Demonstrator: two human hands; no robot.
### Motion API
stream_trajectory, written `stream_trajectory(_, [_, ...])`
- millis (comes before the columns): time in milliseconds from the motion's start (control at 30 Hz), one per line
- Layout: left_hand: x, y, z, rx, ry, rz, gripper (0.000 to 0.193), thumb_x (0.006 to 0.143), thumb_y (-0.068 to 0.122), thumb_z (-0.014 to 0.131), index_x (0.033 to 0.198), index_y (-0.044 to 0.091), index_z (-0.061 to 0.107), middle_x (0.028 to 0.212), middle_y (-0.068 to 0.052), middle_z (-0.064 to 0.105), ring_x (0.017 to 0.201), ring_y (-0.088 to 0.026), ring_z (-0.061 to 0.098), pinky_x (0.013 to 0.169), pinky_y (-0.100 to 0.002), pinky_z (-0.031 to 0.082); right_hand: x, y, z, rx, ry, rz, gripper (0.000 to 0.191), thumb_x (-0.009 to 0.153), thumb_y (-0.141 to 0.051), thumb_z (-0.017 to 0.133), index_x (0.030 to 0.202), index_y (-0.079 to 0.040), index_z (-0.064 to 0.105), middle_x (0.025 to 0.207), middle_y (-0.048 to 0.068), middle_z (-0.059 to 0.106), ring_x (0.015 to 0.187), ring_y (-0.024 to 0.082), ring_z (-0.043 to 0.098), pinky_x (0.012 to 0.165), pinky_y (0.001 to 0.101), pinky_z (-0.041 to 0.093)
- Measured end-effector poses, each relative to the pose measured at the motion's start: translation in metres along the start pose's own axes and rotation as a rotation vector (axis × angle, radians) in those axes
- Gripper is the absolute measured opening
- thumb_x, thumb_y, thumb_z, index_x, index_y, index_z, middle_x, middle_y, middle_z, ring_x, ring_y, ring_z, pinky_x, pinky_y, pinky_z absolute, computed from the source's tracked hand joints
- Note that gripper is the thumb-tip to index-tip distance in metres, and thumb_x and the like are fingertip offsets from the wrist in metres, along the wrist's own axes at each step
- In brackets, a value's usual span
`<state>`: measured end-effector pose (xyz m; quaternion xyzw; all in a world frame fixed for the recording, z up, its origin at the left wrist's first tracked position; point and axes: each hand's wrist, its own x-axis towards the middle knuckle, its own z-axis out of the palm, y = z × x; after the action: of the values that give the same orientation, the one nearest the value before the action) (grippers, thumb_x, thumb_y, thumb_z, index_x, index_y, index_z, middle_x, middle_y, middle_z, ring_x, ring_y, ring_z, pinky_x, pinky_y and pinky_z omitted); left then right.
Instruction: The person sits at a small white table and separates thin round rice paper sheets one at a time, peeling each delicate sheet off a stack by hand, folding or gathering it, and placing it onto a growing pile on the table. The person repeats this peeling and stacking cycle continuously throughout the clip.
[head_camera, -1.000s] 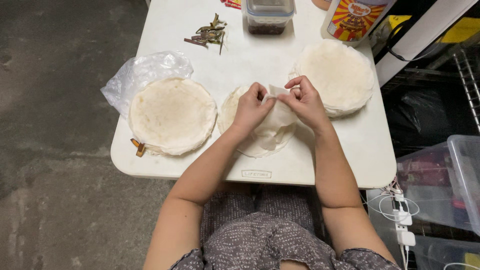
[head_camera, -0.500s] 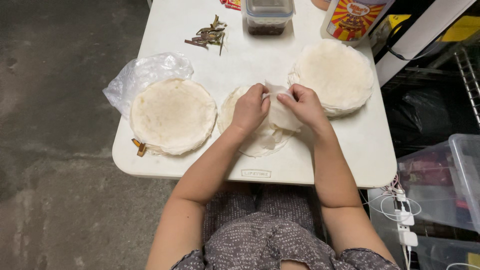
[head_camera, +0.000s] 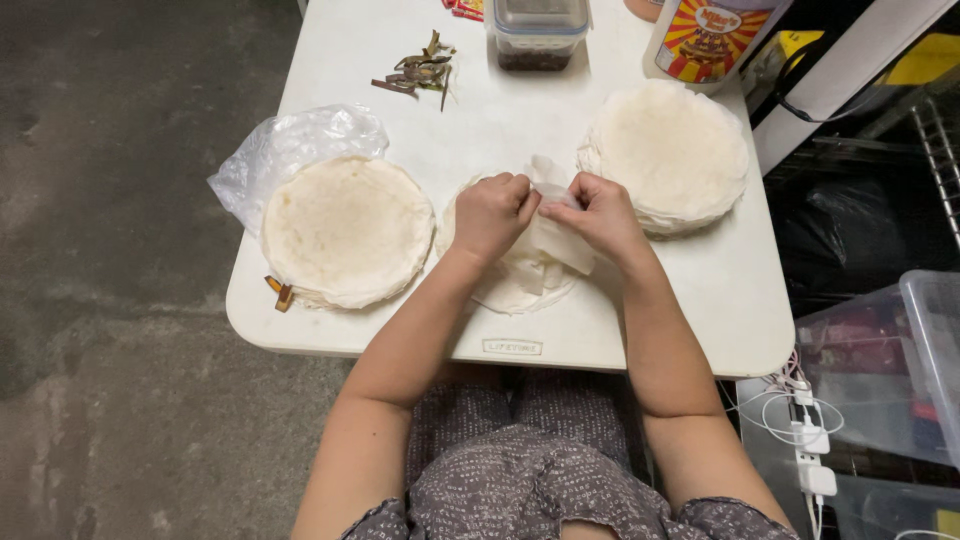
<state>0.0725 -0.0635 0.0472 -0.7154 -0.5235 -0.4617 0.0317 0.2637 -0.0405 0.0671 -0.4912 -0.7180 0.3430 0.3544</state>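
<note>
1. Head view, surface: you sit at a small white folding table (head_camera: 420, 100) on a stained grey concrete floor (head_camera: 110, 300).
2. Your left hand (head_camera: 492, 212) and right hand (head_camera: 598, 212) are close together at table centre, both pinched on a thin white wrapper sheet (head_camera: 548, 250), which lies over a flat wrapper (head_camera: 515, 290).
3. Wrapper stack (head_camera: 345, 230) to your left sits partly on a clear plastic bag (head_camera: 290, 150); second stack (head_camera: 668, 155) to your right.
4. Far edge: dried leaf strips (head_camera: 418, 72), lidded container (head_camera: 538, 30), printed canister (head_camera: 712, 38).
5. Room: clear storage bins (head_camera: 890, 370) and white cables (head_camera: 805, 430) to your right.
</note>
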Motion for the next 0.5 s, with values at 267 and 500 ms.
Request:
stream_trajectory(267, [0.0046,0.0075,-0.0046,0.040,0.113,0.078,0.014,0.079,0.014,0.075,0.076,0.009,0.062,0.081,-0.008,0.062,0.076,-0.030,0.062,0.063,-0.041,0.053,0.0041,0.0053,0.0035,-0.007,-0.008,0.086,0.027,0.082,-0.020,0.082,0.074,-0.006,0.060,0.066,-0.001,0.062,0.061,0.006,0.054,0.055,0.0251,0.046])
stream_trajectory(500, [0.0046,0.0052,-0.0058,0.010,0.113,0.211,0.015,0.085,0.008,0.074,0.094,0.009,0.063,0.078,-0.007,0.061,0.072,-0.027,0.062,0.061,-0.040,0.052,0.0052,0.0078,0.0087,0.097,0.022,0.053,0.022,0.082,-0.019,0.081,0.087,-0.008,0.062,0.075,-0.003,0.065,0.067,0.005,0.059,0.060,0.0237,0.048])
